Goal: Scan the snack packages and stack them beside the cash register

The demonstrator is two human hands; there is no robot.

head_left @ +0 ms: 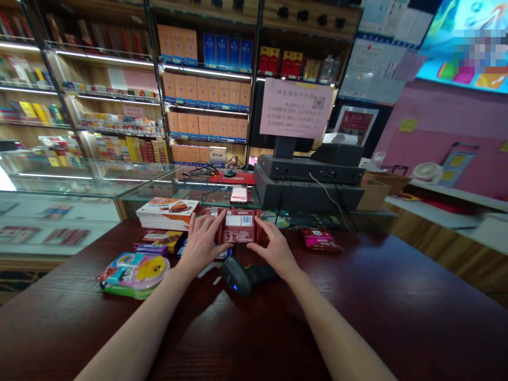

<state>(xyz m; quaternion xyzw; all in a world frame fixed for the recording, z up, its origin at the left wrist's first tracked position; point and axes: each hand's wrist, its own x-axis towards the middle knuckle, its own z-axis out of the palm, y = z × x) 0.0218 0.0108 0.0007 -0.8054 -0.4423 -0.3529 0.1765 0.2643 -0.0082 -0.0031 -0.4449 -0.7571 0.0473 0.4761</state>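
Between my two hands is a dark red snack packet with a white label and a barcode facing me. My left hand grips its left end, thumb below and fingers above. My right hand pinches the right end between thumb and fingers. Just below the packet a black barcode scanner with a lit blue light lies on the brown counter. Partly behind my left hand are blue-wrapped snacks, and more dark red packaging shows behind the held packet.
Left of my hands lie a white-and-orange box, red and yellow packets and a colourful duck-faced package. To the right sits a pink-red packet. A cash register and glass case stand behind.
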